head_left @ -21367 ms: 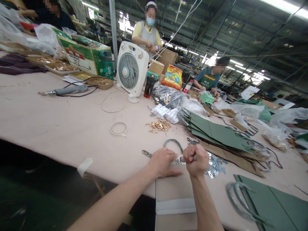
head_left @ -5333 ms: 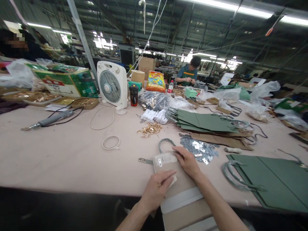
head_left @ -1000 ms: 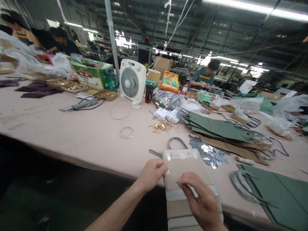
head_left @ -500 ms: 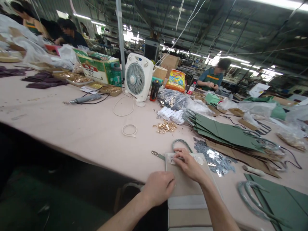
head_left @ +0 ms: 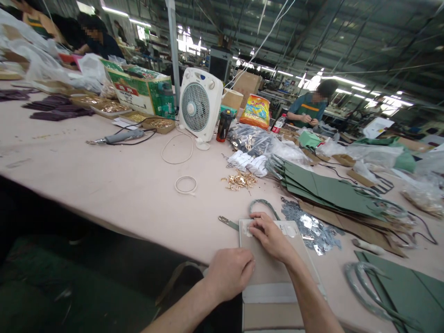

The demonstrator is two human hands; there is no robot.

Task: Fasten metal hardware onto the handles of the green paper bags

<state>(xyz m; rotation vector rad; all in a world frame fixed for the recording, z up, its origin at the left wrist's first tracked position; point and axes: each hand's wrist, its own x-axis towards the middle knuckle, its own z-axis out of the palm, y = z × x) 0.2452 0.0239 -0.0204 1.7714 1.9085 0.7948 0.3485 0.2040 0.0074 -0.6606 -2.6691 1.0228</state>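
Flat bag body (head_left: 277,273) is beige side up at the table (head_left: 114,180) edge, lower end running past it; handle (head_left: 264,203) and metal-tipped strap (head_left: 229,223) point away, likely so the top band sits within reach. Right hand (head_left: 268,233) has bent fingertips down on the band's left end, probably for pressure; can't tell if it pinches anything. Left hand (head_left: 231,273) is curled closed at the panel's left side, perhaps steadying it; contents hidden. Metal plates (head_left: 312,231) heaped just right of the panel, gold fittings (head_left: 241,180) beyond the handle, both presumably for easy picking
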